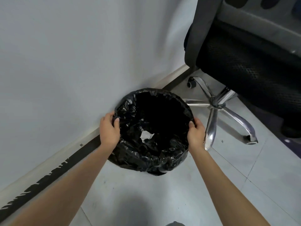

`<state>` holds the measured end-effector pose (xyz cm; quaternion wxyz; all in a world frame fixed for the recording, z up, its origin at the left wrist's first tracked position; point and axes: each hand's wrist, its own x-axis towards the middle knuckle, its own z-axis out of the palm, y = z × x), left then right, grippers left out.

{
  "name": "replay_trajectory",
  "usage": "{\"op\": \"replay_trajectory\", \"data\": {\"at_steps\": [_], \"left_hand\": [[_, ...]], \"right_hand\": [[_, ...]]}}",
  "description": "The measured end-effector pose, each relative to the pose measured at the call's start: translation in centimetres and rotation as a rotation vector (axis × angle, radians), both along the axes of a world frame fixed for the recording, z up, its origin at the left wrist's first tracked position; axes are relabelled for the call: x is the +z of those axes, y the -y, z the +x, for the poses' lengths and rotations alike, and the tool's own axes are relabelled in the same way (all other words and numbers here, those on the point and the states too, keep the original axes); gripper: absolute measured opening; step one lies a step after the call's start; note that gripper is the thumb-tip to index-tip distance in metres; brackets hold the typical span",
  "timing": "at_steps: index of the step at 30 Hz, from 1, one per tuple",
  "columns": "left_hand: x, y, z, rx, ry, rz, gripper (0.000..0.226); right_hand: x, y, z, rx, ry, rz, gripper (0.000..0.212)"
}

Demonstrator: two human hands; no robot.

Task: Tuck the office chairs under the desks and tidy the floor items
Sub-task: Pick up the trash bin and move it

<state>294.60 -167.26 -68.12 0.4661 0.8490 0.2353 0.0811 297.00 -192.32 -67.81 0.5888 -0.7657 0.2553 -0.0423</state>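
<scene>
Fingers (116,122) of the left hand (108,129) are curled over the left rim of the waste bin (153,162), with the thumb pressed against the black liner inside the rim and the remaining fingers wrapped round the outer edge, close together. Fingers (192,124) of the right hand (196,136) are curled over the right rim of the bin in the same manner, thumb on the inner side; how the outer fingers lie cannot be told, since the hand hides them.

Landmark: the waste bin. It stands on the tiled floor (162,193), its far-left side against the pale wall (65,54). A black skirting strip (48,173) runs along the wall base to the left of the bin. The bin is lined with a black plastic bag (130,111), crumpled and folded over the rim all round. Inside the bin, low and towards its near side, lies one crumpled piece of white paper (146,136).

To the right of the bin, just beside it, stands a black office chair (244,70) with a mesh seat. Its chrome star base (215,105) points one leg at the bin rim and another past the right hand. One black castor (190,84) is visible beyond the bin on its right. A desk edge (260,18) lies above the chair seat, further right of the bin.
</scene>
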Motion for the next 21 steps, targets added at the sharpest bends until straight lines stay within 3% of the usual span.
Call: {"op": "replay_trajectory", "data": {"at_steps": [5,12,16,18,21], "left_hand": [[-0.5,0.7,0.1,0.045,0.058,0.036,0.032],[-1.2,0.5,1.7,0.051,0.098,-0.047,0.035],[0.3,-1.3,1.3,-0.04,-0.137,-0.18,0.04],[2.2,-2.8,0.9,-0.073,-0.306,-0.263,0.06],[6.8,-3.8,-0.7,0.005,-0.398,-0.262,0.066]], "right_hand": [[-0.8,-0.8,0.3,0.043,0.044,-0.287,0.037],[-1.3,-0.4,1.7,0.061,0.035,-0.283,0.038],[0.7,0.1,1.0,0.154,-0.088,-0.072,0.043],[3.2,0.5,0.4,0.203,-0.231,0.008,0.05],[8.2,1.0,-1.4,0.208,-0.349,-0.053,0.055]]}}
